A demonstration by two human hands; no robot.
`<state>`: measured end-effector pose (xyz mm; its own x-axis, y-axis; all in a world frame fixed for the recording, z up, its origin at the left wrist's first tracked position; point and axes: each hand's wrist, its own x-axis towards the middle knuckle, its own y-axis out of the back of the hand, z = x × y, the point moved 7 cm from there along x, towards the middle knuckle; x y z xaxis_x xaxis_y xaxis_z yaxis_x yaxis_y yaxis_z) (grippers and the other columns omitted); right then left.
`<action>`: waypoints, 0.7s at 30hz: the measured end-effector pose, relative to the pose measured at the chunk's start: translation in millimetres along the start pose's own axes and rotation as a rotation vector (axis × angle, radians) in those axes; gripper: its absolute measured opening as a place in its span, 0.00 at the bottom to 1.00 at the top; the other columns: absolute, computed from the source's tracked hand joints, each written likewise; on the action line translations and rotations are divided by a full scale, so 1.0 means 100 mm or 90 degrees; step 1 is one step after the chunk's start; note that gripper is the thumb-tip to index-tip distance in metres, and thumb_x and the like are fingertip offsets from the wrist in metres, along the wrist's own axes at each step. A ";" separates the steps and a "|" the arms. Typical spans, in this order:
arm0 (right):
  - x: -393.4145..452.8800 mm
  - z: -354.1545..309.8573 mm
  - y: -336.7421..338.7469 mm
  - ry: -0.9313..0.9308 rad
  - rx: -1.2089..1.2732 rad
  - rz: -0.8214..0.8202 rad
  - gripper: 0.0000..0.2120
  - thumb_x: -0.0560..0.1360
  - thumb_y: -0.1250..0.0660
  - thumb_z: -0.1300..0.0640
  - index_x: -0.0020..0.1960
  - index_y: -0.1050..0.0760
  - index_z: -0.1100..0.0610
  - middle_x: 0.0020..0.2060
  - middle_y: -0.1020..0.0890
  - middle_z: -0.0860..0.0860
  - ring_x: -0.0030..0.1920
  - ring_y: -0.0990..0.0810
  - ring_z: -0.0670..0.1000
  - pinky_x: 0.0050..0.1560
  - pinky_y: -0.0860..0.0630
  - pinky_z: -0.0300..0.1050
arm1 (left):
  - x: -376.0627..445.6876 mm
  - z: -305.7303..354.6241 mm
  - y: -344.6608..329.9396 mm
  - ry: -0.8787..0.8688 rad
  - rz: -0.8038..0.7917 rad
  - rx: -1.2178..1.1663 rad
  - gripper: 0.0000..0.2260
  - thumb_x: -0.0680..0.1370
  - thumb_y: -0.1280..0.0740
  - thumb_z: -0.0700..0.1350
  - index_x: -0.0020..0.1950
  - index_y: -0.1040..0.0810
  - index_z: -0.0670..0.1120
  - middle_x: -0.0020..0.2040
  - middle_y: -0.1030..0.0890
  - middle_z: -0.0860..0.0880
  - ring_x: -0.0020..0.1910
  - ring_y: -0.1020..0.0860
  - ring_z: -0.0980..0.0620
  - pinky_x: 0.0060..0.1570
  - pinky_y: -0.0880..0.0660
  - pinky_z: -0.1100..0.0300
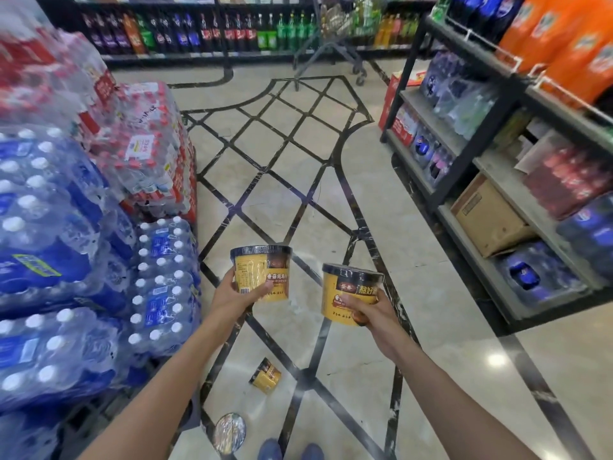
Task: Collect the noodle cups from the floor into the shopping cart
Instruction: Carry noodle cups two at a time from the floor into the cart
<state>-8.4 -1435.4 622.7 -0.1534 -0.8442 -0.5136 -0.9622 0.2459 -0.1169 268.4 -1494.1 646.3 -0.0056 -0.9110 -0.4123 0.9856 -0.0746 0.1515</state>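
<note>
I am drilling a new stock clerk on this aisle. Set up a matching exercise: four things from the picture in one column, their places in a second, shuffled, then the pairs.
Things:
1. Yellow noodle cup with barcode panel
2. Yellow noodle cup with large black label
3. Small yellow noodle cup lying on its side
4. Metal wire shopping cart

Places:
A. On the floor tiles near the blue shoes
B. Held in the right hand
C. Far end of the aisle, by the soda shelves
D. Held in the left hand

Pairs: 1-D, 2-B, 3-A, 4-C
</note>
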 end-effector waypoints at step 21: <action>-0.63 0.00 -2.80 0.029 -0.224 -0.464 0.47 0.47 0.16 0.47 0.63 0.27 0.57 0.54 0.17 0.55 0.54 0.18 0.56 0.52 0.21 0.50 | -2.28 -0.84 2.08 0.046 0.474 -0.225 0.30 0.64 0.21 0.51 0.62 0.29 0.49 0.53 0.19 0.53 0.49 0.21 0.57 0.45 0.25 0.66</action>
<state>270.1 -1451.2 687.9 0.5376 -0.7552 -0.3751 -0.8372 -0.5311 -0.1306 489.1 -1267.5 696.7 0.6692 -0.6421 -0.3741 0.7218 0.6814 0.1216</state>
